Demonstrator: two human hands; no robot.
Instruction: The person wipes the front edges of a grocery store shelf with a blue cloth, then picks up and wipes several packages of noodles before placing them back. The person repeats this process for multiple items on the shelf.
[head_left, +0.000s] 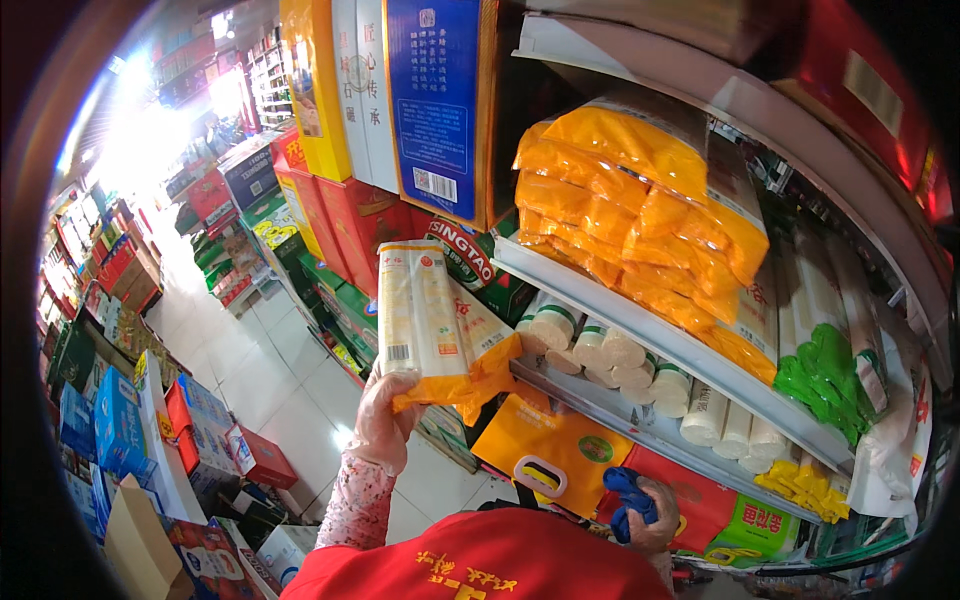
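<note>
My left hand (386, 424) grips the lower ends of flat, clear-wrapped packs of dried noodles (420, 311) with orange ends. A second pack (484, 326) shows behind the front one. They are held up beside the shelving, left of the shelf edge (660, 322). Bunched in my right hand (660, 517) is a blue cloth (628, 499), low in front of the lower boxes. More orange-ended noodle packs (622, 202) are piled on the upper shelf. Round noodle bundles (611, 352) lie on the shelf below, ends facing out.
Green-ended packs (821, 375) and yellow-ended packs (810, 491) sit toward the right. An orange carton (551, 442) with a handle stands under the shelves. A Tsingtao carton (465, 251) and a tall blue box (439, 112) border the shelving. Left, a tiled aisle (262, 367) runs past stacked cartons (124, 424).
</note>
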